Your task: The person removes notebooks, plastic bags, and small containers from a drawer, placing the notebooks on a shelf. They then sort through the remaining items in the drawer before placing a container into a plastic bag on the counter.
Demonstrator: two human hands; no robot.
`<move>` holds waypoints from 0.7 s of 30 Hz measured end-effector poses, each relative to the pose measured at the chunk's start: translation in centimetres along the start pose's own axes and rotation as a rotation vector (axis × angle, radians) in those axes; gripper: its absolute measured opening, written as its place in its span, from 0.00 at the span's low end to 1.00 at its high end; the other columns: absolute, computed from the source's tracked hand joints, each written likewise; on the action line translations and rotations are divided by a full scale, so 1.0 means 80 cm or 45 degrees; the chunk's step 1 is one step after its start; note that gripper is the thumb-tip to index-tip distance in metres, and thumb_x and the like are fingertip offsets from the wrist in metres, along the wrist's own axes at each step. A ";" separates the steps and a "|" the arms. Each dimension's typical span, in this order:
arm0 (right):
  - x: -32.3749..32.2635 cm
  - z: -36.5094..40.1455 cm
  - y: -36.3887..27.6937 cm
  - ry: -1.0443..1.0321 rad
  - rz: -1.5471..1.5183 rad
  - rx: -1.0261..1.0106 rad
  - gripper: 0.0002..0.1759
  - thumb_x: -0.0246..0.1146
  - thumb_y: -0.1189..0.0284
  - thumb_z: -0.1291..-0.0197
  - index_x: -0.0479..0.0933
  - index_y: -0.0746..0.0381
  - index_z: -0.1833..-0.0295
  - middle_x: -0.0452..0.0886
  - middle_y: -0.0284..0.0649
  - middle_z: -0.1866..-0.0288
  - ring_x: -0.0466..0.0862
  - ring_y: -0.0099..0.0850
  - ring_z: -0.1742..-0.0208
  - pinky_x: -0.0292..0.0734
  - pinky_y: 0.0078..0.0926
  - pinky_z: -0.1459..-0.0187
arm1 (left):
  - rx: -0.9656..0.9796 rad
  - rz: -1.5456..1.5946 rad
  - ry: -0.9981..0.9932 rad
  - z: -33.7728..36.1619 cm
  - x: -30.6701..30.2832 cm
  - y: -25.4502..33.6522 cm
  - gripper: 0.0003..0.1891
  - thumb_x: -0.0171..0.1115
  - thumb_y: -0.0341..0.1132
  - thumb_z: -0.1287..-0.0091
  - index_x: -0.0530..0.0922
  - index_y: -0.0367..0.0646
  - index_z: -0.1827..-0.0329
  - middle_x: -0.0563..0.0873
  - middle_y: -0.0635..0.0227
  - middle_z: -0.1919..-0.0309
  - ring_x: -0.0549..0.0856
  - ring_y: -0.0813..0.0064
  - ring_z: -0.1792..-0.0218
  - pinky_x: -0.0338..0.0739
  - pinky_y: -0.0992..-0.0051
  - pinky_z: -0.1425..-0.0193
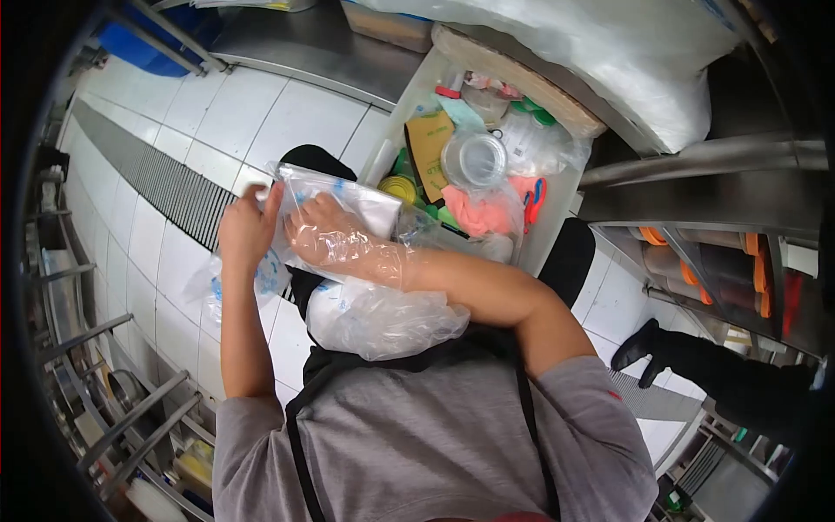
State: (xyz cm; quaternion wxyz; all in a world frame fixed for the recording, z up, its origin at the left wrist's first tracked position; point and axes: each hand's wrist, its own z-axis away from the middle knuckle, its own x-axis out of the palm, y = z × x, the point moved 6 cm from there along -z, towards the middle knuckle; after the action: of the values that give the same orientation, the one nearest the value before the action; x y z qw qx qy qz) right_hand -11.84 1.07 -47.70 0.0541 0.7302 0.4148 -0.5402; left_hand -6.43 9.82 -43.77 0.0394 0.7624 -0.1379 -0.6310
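My left hand grips the edge of a clear plastic bag with blue print, pinching it near the top at the left. My right hand is pushed inside the bag, and the thin film wraps my hand and forearm up to about the elbow. The bag hangs bunched below my right arm, in front of my grey shirt and dark apron straps. An open white drawer lies just beyond my hands.
The drawer holds a clear round lid, a brown packet, pink cloth, green-capped bottles and a yellow tin. Steel counters stand above, a floor drain grate crosses the white tiles, wire racks sit at left, and another person's black shoe is at right.
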 end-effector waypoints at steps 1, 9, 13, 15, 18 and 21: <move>0.001 0.004 0.005 -0.005 0.009 0.018 0.12 0.52 0.73 0.52 0.73 0.72 0.68 0.76 0.51 0.69 0.75 0.45 0.63 0.69 0.41 0.53 | -0.046 0.023 -0.171 0.005 0.018 -0.003 0.22 0.51 0.52 0.39 0.76 0.38 0.62 0.81 0.51 0.73 0.80 0.53 0.69 0.74 0.63 0.68; -0.044 0.070 0.018 -0.018 -0.192 -0.262 0.11 0.52 0.75 0.48 0.72 0.67 0.59 0.77 0.44 0.64 0.76 0.38 0.58 0.71 0.36 0.54 | -0.085 0.030 -0.039 0.031 0.056 -0.010 0.18 0.50 0.47 0.37 0.72 0.40 0.74 0.79 0.55 0.82 0.78 0.53 0.80 0.70 0.62 0.78; -0.115 0.134 0.069 0.285 -0.438 -0.003 0.15 0.61 0.77 0.53 0.75 0.65 0.56 0.75 0.46 0.52 0.75 0.42 0.50 0.68 0.37 0.47 | -0.129 0.081 -0.080 0.028 0.054 -0.027 0.18 0.48 0.46 0.36 0.72 0.40 0.74 0.79 0.56 0.82 0.78 0.54 0.80 0.70 0.61 0.77; -0.124 0.171 0.124 0.333 -0.187 0.312 0.20 0.66 0.74 0.56 0.75 0.63 0.54 0.73 0.47 0.50 0.73 0.45 0.48 0.67 0.37 0.46 | -0.173 0.094 -0.178 0.025 0.049 -0.040 0.19 0.48 0.46 0.35 0.72 0.38 0.74 0.79 0.55 0.82 0.78 0.54 0.79 0.69 0.61 0.76; -0.140 0.189 0.185 0.223 0.080 0.724 0.34 0.70 0.68 0.62 0.67 0.60 0.44 0.66 0.51 0.44 0.67 0.48 0.43 0.65 0.39 0.45 | -0.077 0.156 -0.367 0.009 0.042 -0.058 0.20 0.50 0.48 0.37 0.75 0.37 0.71 0.79 0.54 0.81 0.79 0.54 0.77 0.71 0.63 0.73; -0.125 0.187 0.228 -0.051 0.247 1.058 0.50 0.73 0.63 0.69 0.57 0.56 0.36 0.57 0.56 0.39 0.60 0.52 0.38 0.62 0.41 0.42 | 0.166 0.109 -0.401 -0.016 0.023 -0.049 0.20 0.53 0.49 0.39 0.77 0.37 0.64 0.80 0.54 0.80 0.80 0.54 0.75 0.72 0.65 0.71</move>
State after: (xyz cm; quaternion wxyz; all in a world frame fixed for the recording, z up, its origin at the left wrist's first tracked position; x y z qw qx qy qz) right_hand -11.57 -24.16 -52.29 -0.1861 0.7150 0.0903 -0.6679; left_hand -4.28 12.97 -46.16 -0.0054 0.6484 -0.2152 -0.7303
